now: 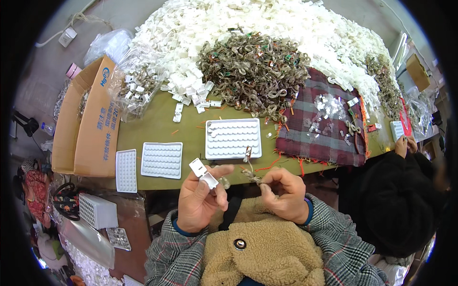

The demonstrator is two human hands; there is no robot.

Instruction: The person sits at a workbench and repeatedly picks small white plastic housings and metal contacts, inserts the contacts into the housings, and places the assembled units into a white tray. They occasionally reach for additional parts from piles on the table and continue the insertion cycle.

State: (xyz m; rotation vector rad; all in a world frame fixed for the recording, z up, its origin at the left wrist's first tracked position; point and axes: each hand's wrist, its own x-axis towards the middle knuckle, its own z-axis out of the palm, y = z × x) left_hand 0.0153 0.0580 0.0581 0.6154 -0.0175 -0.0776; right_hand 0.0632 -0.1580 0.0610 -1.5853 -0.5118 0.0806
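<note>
My left hand grips a small white plastic case with its hinged lid swung up, held between thumb and fingers. The forefinger stretches toward the right hand. Pinched in my right hand is a thin greyish-brown wire bundle, with a loose end standing up that carries a small metallic tip. Both hands are just off the table's near edge, a short gap apart. Beyond them lies a white tray with rows of round pockets, a few pale bits in its upper left.
A heap of wire bundles and a large mound of white cases cover the far table. Plaid cloth at right holds clear bits and pliers. Left are two trays and a cardboard box. A co-worker's hand works at right.
</note>
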